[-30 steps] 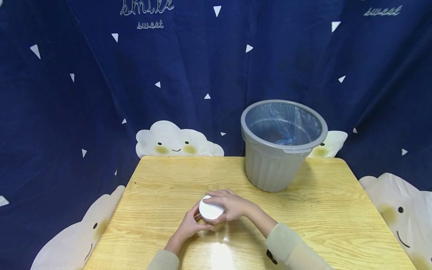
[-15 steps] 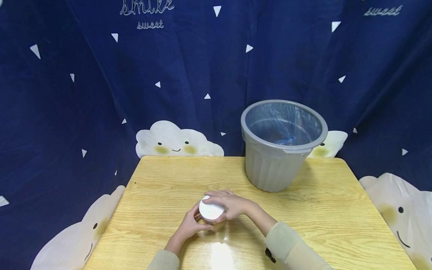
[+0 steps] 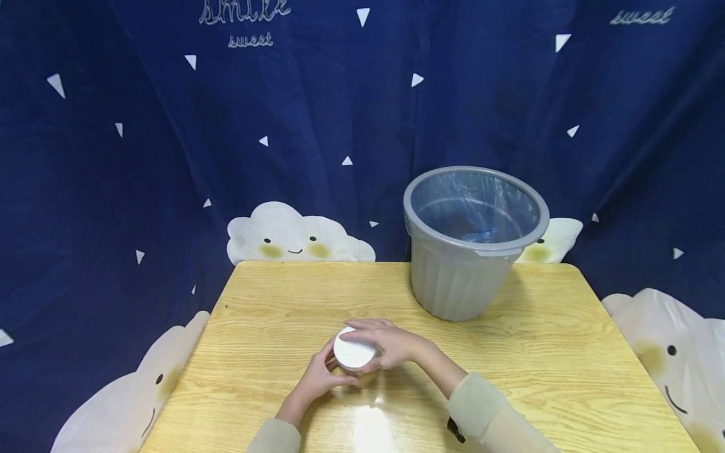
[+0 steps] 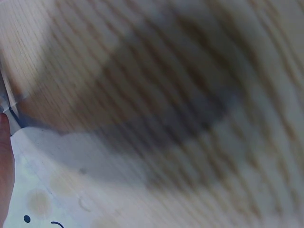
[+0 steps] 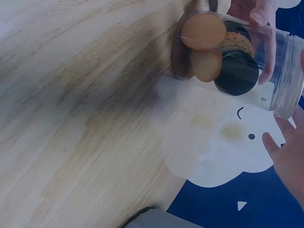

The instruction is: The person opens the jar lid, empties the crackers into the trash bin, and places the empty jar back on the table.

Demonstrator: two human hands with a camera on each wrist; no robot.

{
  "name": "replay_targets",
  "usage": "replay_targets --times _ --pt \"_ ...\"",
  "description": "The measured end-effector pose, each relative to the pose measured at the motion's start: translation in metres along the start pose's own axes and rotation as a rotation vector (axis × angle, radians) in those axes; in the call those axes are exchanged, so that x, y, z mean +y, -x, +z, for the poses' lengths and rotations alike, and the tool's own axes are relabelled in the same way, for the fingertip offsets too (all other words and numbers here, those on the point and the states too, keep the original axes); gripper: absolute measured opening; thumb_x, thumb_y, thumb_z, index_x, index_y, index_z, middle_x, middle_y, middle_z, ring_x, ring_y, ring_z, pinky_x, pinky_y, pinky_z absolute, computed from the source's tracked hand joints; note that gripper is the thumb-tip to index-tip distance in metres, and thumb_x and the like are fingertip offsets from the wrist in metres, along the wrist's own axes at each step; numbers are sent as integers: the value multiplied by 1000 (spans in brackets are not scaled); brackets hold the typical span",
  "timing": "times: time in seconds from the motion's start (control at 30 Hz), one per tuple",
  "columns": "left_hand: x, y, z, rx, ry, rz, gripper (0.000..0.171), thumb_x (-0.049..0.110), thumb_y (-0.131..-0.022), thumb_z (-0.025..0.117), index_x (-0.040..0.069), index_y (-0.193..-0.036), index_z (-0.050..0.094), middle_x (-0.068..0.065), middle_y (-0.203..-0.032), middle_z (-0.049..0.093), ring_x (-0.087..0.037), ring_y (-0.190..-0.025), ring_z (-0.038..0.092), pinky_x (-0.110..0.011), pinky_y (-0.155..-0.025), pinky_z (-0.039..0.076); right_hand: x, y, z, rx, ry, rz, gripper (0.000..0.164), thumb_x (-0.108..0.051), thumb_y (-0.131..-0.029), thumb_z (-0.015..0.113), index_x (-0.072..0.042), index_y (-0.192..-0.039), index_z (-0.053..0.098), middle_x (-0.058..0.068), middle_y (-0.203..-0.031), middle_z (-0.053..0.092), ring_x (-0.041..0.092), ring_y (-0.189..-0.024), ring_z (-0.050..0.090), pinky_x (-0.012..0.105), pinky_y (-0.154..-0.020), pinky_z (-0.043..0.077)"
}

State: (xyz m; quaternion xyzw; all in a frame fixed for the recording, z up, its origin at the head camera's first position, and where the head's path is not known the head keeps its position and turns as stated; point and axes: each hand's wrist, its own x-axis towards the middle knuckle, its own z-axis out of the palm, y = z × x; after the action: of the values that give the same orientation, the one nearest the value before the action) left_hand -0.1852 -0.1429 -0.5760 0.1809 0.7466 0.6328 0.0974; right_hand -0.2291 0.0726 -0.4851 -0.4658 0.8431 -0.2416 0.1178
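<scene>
A clear jar (image 5: 259,95) with a white lid (image 3: 354,353) stands on the wooden table in front of me. In the right wrist view, round tan biscuits (image 5: 204,31) and a dark round biscuit (image 5: 236,72) show through its wall. My left hand (image 3: 318,379) holds the jar's body from the left, its thumb at the near side. From the right, my right hand (image 3: 391,345) grips the lid, with fingers over the far rim and thumb on the near edge. Only a finger (image 4: 5,166) shows at the left wrist view's edge.
Behind and to the right of the jar, a grey bin (image 3: 461,277) lined with a blue plastic bag (image 3: 481,214) stands on the table (image 3: 283,296). A dark blue curtain (image 3: 317,100) with white clouds and triangles hangs around the table.
</scene>
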Motion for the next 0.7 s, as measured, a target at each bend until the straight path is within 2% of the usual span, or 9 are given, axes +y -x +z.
replay_targets --times 0.13,0.27,0.47,0.7 --pt "15 3 1 0 9 2 94 7 -67 80 5 -143 25 -17 -140 37 -38 -126 36 -49 -103 35 0 4 2 59 -18 3 70 -40 -76 70 -18 -136 44 10 -147 30 31 -133 29 58 -106 22" --pt "16 3 1 9 -8 1 93 8 -67 80 4 -142 26 -19 -138 39 -38 -125 38 -48 -102 36 -2 8 5 128 5 32 68 -48 -78 66 -19 -135 45 9 -145 34 30 -131 32 56 -106 25" --pt "16 3 1 8 -13 -1 90 8 -68 79 4 -142 27 -20 -139 38 -40 -124 37 -50 -102 36 -5 10 16 218 119 94 70 -60 -79 57 -22 -136 44 7 -143 37 29 -128 37 54 -104 31" --pt "15 2 1 18 5 -27 92 6 -67 80 4 -142 27 -19 -139 38 -38 -126 37 -47 -104 34 -15 13 26 309 199 162 73 -64 -77 57 -20 -134 46 10 -138 42 32 -123 41 54 -103 31"
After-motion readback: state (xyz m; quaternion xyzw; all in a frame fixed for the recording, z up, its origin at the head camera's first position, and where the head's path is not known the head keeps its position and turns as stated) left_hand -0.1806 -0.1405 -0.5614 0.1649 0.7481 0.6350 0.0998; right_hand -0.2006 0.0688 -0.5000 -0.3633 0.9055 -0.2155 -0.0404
